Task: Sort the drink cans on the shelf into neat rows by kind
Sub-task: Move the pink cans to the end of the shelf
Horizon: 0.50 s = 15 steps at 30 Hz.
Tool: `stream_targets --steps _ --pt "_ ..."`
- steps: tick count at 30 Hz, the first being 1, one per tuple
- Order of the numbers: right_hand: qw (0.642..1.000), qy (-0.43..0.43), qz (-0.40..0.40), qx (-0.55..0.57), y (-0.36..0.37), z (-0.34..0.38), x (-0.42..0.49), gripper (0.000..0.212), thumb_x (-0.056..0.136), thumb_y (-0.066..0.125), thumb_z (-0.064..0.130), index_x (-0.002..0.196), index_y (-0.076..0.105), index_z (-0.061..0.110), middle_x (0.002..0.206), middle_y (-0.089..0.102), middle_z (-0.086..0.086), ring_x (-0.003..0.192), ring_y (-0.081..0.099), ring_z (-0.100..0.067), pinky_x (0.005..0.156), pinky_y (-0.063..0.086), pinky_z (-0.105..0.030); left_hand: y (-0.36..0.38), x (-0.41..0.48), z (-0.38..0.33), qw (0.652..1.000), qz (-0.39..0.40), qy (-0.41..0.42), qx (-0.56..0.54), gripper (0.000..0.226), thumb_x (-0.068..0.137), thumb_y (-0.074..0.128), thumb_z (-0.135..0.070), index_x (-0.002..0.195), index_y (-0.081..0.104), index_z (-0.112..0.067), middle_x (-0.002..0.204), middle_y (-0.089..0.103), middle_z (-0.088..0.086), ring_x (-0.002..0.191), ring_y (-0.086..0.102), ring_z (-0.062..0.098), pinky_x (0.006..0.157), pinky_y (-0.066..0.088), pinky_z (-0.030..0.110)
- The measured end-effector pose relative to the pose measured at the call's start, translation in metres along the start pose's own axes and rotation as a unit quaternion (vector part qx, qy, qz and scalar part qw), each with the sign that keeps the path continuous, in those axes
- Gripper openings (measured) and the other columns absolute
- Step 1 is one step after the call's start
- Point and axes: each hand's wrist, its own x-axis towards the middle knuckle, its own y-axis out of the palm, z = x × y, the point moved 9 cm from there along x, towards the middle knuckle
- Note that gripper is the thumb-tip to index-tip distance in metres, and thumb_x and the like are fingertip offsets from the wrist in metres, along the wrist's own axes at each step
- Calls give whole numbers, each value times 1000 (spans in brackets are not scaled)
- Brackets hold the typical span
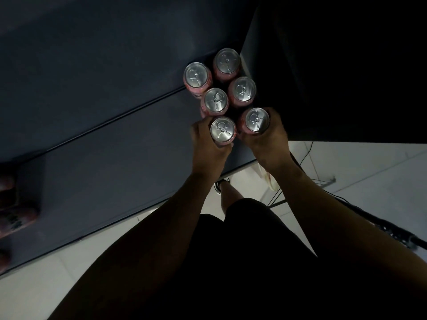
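**Both hands on the front pair of pink cans**

Six pink aluminium drink cans with silver lids (216,100) stand upright at the right end of the dark blue-grey shelf (92,116), packed two abreast and three deep beside a dark side wall. The left hand (205,140) curls its fingers round the front-left can (222,130). The right hand (268,139) wraps the front-right can (257,120) the same way. Each grip is closed on a can wall just under the rim. Whether either can is lifted off the shelf cannot be told from above. The four cans behind (242,89) sit close together, slightly staggered, with no hand on them.

Every pull tab lies flat and unbroken, so the cans look sealed, and nothing of their contents shows. If full, they should feel weighty for their size and stiff under the fingers. The smooth painted wall could slip, though, and the thin metal will dent if knocked or squeezed hard. A wrap-round hold on the side wall looks like the sound choice, and sliding seems safer than carrying high.

At the far left edge some blurred dark reddish shapes (13,204) rest on the shelf. They may be more cans, but it is too dim to say. Pale floor tiles (358,181) show below.
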Motion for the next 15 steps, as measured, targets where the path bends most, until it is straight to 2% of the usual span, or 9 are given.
stream_targets --steps 2,5,7,9,12,15 --pt "1000 -13 0 -20 1 1 6 68 62 94 35 119 58 25 117 67 1 105 67 -12 92 59 -40 4 0 -1 1000 10 0 3 76 66 88 -3 133 54 -14 128 46 0 114 54 6 99 50 23" --pt "999 -25 2 -34 2 0 12 72 56 91 43 118 59 23 116 67 -1 104 68 -16 90 59 -43 6 0 0 1000 12 -7 -7 75 68 87 -6 133 52 -21 126 55 -7 118 60 10 100 54 36" --pt "999 -26 2 -28 2 1 14 72 55 91 42 116 59 22 114 68 -2 103 68 -17 89 59 -44 7 0 0 1000 5 -5 -5 77 68 85 -7 132 49 -30 127 57 -10 119 61 12 99 55 44" --pt "999 -27 6 -16 3 1 14 69 57 93 34 114 58 20 114 68 -3 103 68 -18 90 59 -43 8 -2 2 1000 5 -7 -11 79 69 82 -4 135 47 -31 128 53 -13 122 59 13 100 54 46" --pt "999 -21 24 -3 7 -2 13 73 60 95 21 118 52 25 118 66 -5 106 68 -18 93 58 -44 8 -4 4 1000 8 2 -18 77 70 79 2 134 47 -27 128 50 -9 119 58 13 101 53 41" --pt "999 -11 41 6 9 -7 11 79 59 94 24 124 49 26 121 67 -3 109 68 -17 95 57 -46 7 -4 3 1000 7 16 -5 73 70 79 5 133 48 -16 127 46 -1 115 56 12 97 50 23"
